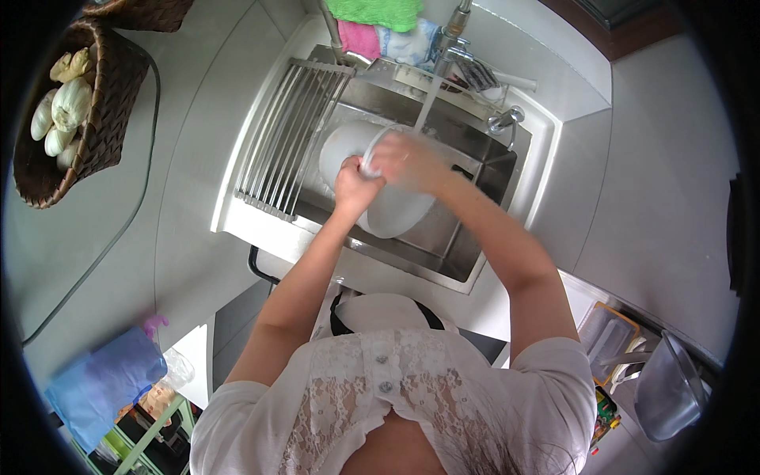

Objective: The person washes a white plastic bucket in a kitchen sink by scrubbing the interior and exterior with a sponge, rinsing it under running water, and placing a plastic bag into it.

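Note:
My left hand point(356, 184) grips the rim of a white dish point(401, 211) above the stainless steel sink. The thumb and fingers pinch its edge. My right hand point(409, 160) is blurred by motion and lies over the same rim; whether it grips the dish cannot be made out. Another rounded white surface point(347, 142) shows behind the left hand, and I cannot tell whether it belongs to the same dish. A stream of water point(428, 101) runs from the faucet point(448, 50) down behind my right hand.
A roll-up metal drying rack point(294, 136) spans the sink's left side. Cloths point(374, 15) hang behind the faucet, near a caddy with a scouring pad point(478, 74). A second tap point(504, 120) stands right. A woven basket point(113, 113) holds garlic point(71, 104) at far left.

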Tool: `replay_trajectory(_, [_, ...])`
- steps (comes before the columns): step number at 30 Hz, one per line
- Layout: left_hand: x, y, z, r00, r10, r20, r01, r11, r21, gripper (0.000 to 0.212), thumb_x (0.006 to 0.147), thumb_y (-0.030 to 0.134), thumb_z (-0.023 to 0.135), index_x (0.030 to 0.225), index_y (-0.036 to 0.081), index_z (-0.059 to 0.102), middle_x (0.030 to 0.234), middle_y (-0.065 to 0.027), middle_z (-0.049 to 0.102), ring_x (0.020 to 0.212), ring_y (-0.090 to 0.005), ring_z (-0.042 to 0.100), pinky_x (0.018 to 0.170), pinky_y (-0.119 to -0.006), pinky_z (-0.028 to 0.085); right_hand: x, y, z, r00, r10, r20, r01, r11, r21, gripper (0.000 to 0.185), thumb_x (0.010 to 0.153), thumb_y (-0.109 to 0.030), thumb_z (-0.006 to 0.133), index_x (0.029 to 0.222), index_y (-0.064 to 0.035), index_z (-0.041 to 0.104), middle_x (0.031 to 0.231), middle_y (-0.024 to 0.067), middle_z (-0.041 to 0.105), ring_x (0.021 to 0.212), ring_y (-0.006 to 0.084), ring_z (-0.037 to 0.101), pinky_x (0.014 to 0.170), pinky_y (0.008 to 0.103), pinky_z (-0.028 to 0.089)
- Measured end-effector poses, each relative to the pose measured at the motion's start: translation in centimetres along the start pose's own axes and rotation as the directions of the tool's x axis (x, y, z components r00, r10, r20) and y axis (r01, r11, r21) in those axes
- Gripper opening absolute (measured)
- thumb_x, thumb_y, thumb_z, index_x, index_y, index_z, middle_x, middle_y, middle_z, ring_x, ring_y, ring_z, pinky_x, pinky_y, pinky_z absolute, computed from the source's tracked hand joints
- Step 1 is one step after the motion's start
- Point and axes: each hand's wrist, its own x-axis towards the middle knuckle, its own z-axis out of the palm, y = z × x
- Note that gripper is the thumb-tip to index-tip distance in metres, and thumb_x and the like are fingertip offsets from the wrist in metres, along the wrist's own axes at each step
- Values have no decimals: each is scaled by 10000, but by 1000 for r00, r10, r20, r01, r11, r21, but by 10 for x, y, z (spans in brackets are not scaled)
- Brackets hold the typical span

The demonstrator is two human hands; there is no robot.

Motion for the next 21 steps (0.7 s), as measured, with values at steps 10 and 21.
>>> replay_trajectory(10, [15, -23, -31, 981, -177, 78, 179, 681, -710, 257, 606, -15, 503, 863, -12, 499, 767, -79, 547, 679, -160, 519, 613, -269, 431, 3, 50, 3, 939, 287, -192, -258, 952, 163, 285, 708, -64, 530, 971, -160, 583, 956, 65, 565, 933, 238, 503, 803, 383, 421])
replay_trajectory(21, [-10, -37, -26, 865, -344, 365, 445, 194, -874, 356, 637, 132, 439, 944, -31, 518, 891, -140, 555, 845, -284, 538, 778, -369, 446, -39, 18, -19, 661, 750, 30, -685, 586, 432, 369, 795, -62, 430, 1151, 27, 455, 1132, 224, 483, 1067, 359, 457, 916, 374, 363])
